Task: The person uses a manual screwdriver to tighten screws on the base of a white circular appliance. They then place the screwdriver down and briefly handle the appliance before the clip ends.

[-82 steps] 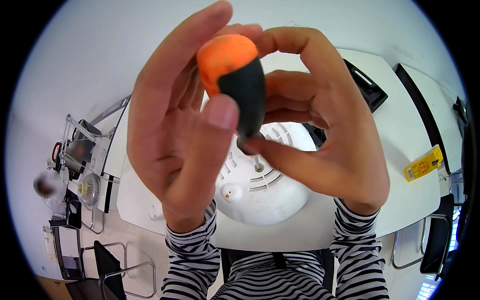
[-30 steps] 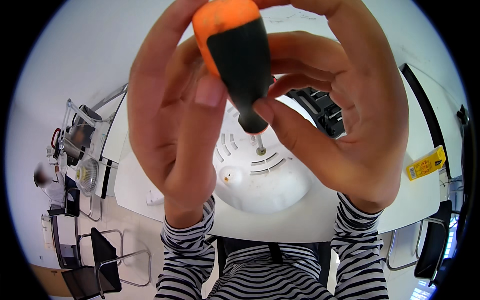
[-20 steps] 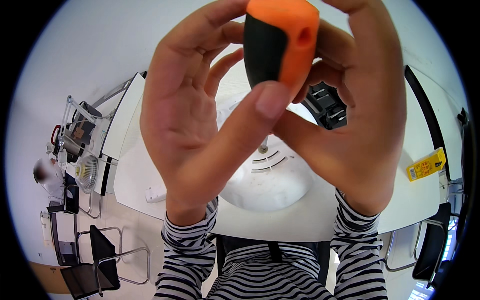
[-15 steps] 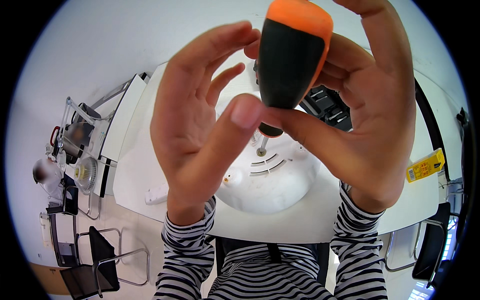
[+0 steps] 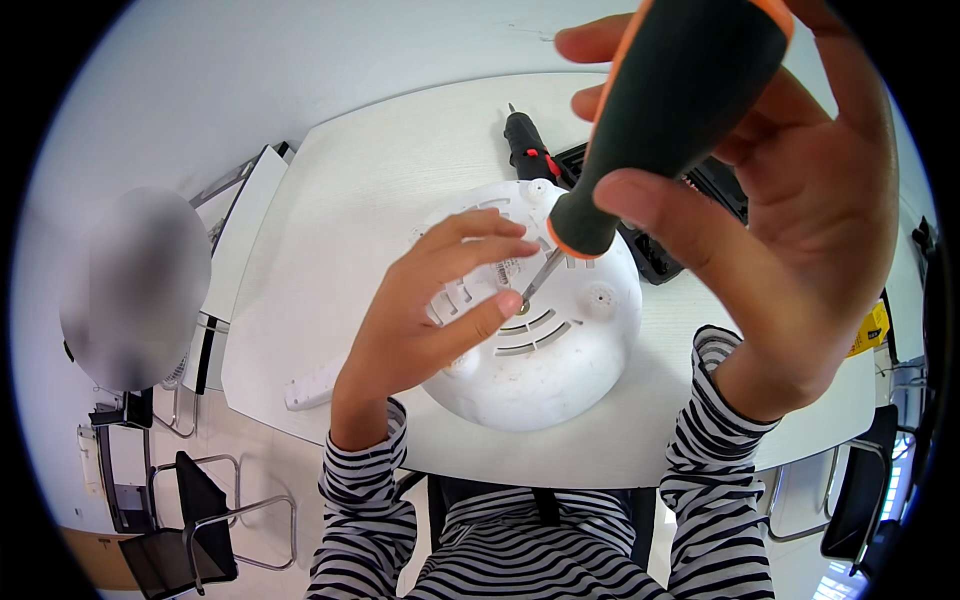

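Observation:
My right hand (image 5: 810,230) holds a large screwdriver (image 5: 670,120) with a dark green and orange handle, its fingers round the handle and the thumb along it. The screwdriver leans to the right, its metal shaft pointing down at a small brass-coloured spot in the white round plastic housing (image 5: 540,395). This housing has curved slots and small round feet on its upper face. Over its left part, my left hand (image 5: 410,310) is open, fingers apart, the thumb tip close to the shaft's lower end. Whether the thumb touches the shaft is hard to tell.
Behind the housing lie a black power screwdriver (image 5: 525,145) with red parts and a black tool case (image 5: 655,258). A white power strip (image 5: 312,388) is on the table's left, a yellow box (image 5: 869,333) at the right edge. Black chairs (image 5: 200,520) stand beyond the table; a grey blur covers the left.
My left hand has come off the screwdriver and moved down toward the shaft's tip. My right hand has moved right, tilting the handle that way. More of the housing and power screwdriver now shows.

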`<state>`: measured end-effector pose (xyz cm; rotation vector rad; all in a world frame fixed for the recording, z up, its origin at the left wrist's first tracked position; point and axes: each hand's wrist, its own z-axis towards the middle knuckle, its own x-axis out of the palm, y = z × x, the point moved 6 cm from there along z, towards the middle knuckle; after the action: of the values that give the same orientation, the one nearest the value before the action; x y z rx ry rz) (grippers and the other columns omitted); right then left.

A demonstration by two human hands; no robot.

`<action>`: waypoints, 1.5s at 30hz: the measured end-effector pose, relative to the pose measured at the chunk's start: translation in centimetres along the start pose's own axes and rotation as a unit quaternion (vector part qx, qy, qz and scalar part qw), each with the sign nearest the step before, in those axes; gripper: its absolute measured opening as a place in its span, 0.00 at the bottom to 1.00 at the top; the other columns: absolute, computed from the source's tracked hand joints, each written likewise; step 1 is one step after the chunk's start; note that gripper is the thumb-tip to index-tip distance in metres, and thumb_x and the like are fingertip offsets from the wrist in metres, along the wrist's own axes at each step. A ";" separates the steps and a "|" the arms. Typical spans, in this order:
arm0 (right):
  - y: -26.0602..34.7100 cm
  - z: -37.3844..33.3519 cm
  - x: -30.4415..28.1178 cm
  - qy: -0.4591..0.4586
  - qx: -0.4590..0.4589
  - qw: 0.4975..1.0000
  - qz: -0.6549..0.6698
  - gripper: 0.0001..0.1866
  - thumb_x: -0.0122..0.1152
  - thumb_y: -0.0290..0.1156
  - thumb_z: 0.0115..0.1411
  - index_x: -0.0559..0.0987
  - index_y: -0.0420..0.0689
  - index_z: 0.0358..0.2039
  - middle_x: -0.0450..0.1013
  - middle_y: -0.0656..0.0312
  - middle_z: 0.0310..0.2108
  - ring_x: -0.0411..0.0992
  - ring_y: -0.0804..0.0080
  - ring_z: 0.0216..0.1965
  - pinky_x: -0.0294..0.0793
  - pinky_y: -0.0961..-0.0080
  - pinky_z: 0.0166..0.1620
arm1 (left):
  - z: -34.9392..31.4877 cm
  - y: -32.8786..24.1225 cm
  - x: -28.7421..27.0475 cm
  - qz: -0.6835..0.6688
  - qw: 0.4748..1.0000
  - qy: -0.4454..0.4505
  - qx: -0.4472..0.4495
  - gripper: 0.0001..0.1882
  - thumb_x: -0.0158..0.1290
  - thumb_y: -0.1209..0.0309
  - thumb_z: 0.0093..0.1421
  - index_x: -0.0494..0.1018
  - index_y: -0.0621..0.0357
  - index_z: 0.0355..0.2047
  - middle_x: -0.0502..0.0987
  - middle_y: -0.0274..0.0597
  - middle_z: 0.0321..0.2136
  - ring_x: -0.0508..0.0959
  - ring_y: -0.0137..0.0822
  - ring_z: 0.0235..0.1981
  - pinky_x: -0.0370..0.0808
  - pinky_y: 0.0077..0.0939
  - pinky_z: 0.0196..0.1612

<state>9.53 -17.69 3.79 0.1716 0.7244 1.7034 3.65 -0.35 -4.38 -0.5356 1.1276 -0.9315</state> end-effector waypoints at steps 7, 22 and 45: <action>-0.2 0.2 -1.8 -0.025 0.003 0.999 -0.020 0.35 0.65 0.17 0.43 0.62 0.41 0.53 0.71 0.56 0.37 0.74 0.73 0.36 0.72 0.80 0.38 | 0.2 1.3 1.5 0.112 0.993 0.033 0.018 0.11 0.57 0.75 0.50 0.77 0.64 0.35 0.72 0.43 0.46 0.70 0.39 0.50 0.64 0.30 0.54; -1.4 0.4 -5.3 -0.099 -0.018 0.994 -0.043 0.35 0.64 0.17 0.45 0.60 0.41 0.53 0.70 0.54 0.37 0.74 0.71 0.37 0.74 0.79 0.40 | -0.3 1.2 -0.4 0.081 0.995 -0.050 0.038 0.05 0.58 0.81 0.47 0.74 0.62 0.26 0.77 0.43 0.38 0.71 0.46 0.52 0.66 0.35 0.53; -0.2 2.6 1.8 -0.012 0.034 0.999 0.032 0.34 0.64 0.17 0.48 0.57 0.41 0.53 0.68 0.51 0.38 0.74 0.69 0.38 0.75 0.77 0.43 | -6.4 16.9 -8.4 0.384 0.886 -0.060 -0.253 0.05 0.56 0.68 0.51 0.76 0.54 0.25 0.77 0.34 0.27 0.77 0.32 0.29 0.71 0.27 0.32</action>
<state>10.51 -15.07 5.26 0.2646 0.7660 1.7348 2.55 16.29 -15.41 -0.4886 1.3207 0.0964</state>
